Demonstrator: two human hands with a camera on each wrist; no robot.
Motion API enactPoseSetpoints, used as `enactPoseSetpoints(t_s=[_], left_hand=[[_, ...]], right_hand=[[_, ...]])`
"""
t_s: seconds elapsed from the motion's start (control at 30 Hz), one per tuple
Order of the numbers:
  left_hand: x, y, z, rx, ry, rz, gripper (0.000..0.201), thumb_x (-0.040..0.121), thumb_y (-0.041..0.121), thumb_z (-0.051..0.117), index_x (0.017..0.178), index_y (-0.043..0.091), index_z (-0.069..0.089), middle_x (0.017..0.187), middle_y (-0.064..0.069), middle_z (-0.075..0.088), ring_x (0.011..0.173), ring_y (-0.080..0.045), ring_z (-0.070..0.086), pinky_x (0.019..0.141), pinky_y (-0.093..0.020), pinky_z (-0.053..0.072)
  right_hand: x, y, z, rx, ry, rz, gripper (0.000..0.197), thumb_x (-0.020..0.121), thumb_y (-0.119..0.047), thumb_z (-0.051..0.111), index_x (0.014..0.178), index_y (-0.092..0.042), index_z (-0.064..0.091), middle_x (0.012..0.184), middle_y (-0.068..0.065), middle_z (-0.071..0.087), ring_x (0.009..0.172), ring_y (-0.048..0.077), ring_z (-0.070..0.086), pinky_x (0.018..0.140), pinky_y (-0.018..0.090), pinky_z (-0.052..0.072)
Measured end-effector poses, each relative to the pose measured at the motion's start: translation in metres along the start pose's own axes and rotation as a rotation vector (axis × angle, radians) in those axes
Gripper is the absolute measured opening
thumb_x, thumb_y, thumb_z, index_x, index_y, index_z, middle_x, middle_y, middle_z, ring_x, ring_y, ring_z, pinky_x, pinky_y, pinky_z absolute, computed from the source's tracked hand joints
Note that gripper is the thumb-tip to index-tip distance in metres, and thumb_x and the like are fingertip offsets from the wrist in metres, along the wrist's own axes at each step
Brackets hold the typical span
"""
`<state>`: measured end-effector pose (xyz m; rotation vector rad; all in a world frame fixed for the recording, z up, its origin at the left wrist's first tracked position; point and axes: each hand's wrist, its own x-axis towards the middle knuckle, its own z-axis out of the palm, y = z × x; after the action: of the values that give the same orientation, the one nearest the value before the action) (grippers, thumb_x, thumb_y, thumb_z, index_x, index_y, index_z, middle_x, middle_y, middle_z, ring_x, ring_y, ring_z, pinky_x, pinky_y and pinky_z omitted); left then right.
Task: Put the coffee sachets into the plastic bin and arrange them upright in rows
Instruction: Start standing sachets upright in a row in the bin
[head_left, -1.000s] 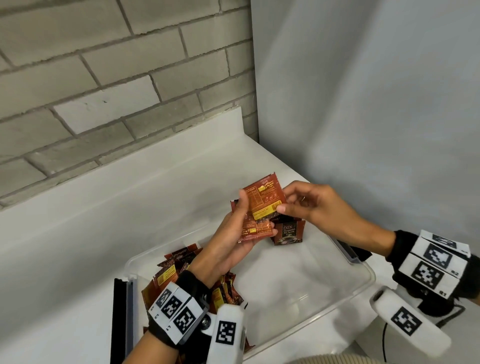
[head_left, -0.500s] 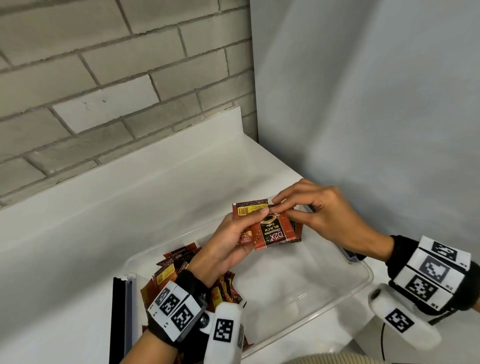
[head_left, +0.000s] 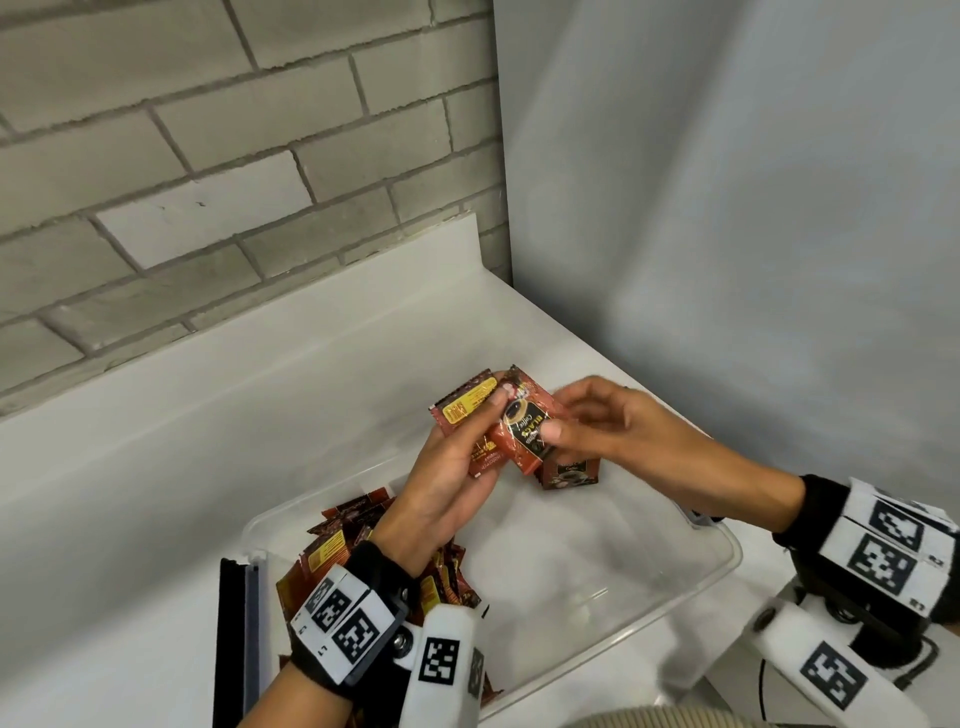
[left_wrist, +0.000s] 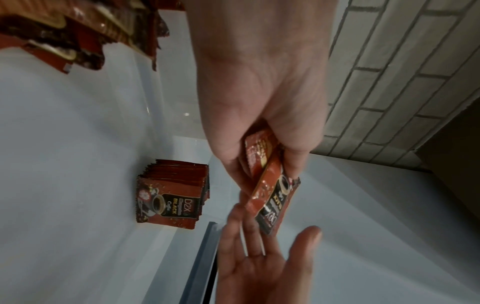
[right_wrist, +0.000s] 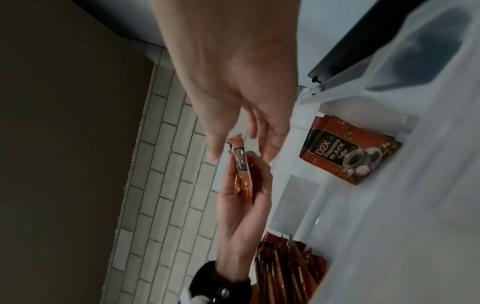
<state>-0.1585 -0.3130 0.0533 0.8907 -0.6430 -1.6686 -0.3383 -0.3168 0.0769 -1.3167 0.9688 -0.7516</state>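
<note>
My left hand (head_left: 467, 457) grips a few red coffee sachets (head_left: 485, 431) above the far side of the clear plastic bin (head_left: 727, 556). The front sachet (head_left: 530, 431) shows its black-cup face and tilts; it also appears in the left wrist view (left_wrist: 272, 203) and edge-on in the right wrist view (right_wrist: 242, 164). My right hand (head_left: 576, 421) is beside it with relaxed fingers, and its thumb (head_left: 551, 429) touches that sachet. A short upright row of sachets (head_left: 569, 474) (left_wrist: 168, 195) (right_wrist: 348, 152) stands in the bin's far corner. A loose pile of sachets (head_left: 332, 545) (right_wrist: 283, 267) lies at the bin's near left.
The bin sits on a white counter (head_left: 208, 467) in a corner, with a brick wall (head_left: 208, 156) behind and a grey wall (head_left: 727, 208) on the right. A black and grey strip (head_left: 236, 634) lies along the bin's left end. A dark latch (head_left: 698, 517) is on its right end.
The right hand turned one sachet face-out and laid it on the bunch in the left hand. Its pinch has loosened to a thumb touch. The bunch tilted and rose a little.
</note>
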Motion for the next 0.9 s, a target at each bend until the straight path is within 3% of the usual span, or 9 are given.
enactPoseSetpoints(t_s=[0.13, 0.3, 0.43, 0.6, 0.77, 0.9], left_hand=[[0.001, 0.0, -0.001, -0.026, -0.011, 0.021, 0.02, 0.089, 0.013, 0.056, 0.107, 0.009, 0.062, 0.095, -0.006, 0.071, 0.089, -0.016, 0.069, 0.076, -0.026, 0.056], [0.002, -0.001, -0.003, -0.01, -0.01, 0.027, 0.031, 0.083, 0.013, 0.06, 0.114, 0.008, 0.059, 0.103, -0.01, 0.069, 0.097, -0.02, 0.066, 0.084, -0.029, 0.054], [0.001, -0.001, -0.006, 0.0, -0.026, 0.031, 0.035, 0.079, 0.008, 0.061, 0.114, 0.009, 0.06, 0.106, -0.01, 0.07, 0.099, -0.019, 0.067, 0.09, -0.031, 0.051], [0.001, -0.002, -0.005, 0.014, -0.043, 0.026, 0.043, 0.074, 0.001, 0.061, 0.116, 0.011, 0.06, 0.109, -0.01, 0.07, 0.101, -0.021, 0.066, 0.087, -0.029, 0.054], [0.001, 0.0, -0.005, 0.005, -0.052, 0.04, 0.043, 0.073, -0.004, 0.069, 0.112, 0.012, 0.062, 0.109, -0.011, 0.07, 0.102, -0.022, 0.067, 0.08, -0.028, 0.055], [0.002, 0.0, -0.006, -0.057, -0.01, 0.029, 0.025, 0.069, 0.0, 0.067, 0.093, 0.008, 0.062, 0.086, -0.009, 0.069, 0.085, -0.02, 0.068, 0.077, -0.03, 0.057]], right_hand=[[0.0, 0.01, 0.001, -0.032, -0.045, 0.08, 0.046, 0.068, -0.027, 0.077, 0.1, 0.003, 0.067, 0.09, 0.015, 0.072, 0.079, 0.018, 0.067, 0.075, 0.024, 0.055], [0.002, 0.004, -0.003, -0.004, 0.047, 0.07, 0.012, 0.079, -0.007, 0.073, 0.083, 0.002, 0.066, 0.075, 0.012, 0.071, 0.066, 0.015, 0.065, 0.064, 0.018, 0.053], [0.007, -0.001, -0.007, 0.066, 0.124, 0.05, 0.006, 0.085, -0.005, 0.066, 0.087, -0.005, 0.06, 0.075, 0.011, 0.071, 0.065, 0.017, 0.067, 0.064, 0.022, 0.057], [0.01, -0.006, -0.012, 0.096, 0.113, 0.037, 0.012, 0.082, -0.005, 0.068, 0.093, -0.007, 0.062, 0.076, 0.011, 0.071, 0.068, 0.018, 0.069, 0.065, 0.023, 0.057], [0.013, -0.012, -0.023, -0.095, 0.093, 0.0, 0.011, 0.078, -0.002, 0.072, 0.087, -0.004, 0.066, 0.07, 0.005, 0.069, 0.061, 0.013, 0.062, 0.061, 0.02, 0.054], [0.017, -0.017, -0.04, -0.423, 0.09, -0.032, 0.011, 0.077, -0.011, 0.077, 0.086, -0.013, 0.071, 0.075, 0.0, 0.074, 0.071, 0.005, 0.064, 0.07, 0.012, 0.048]])
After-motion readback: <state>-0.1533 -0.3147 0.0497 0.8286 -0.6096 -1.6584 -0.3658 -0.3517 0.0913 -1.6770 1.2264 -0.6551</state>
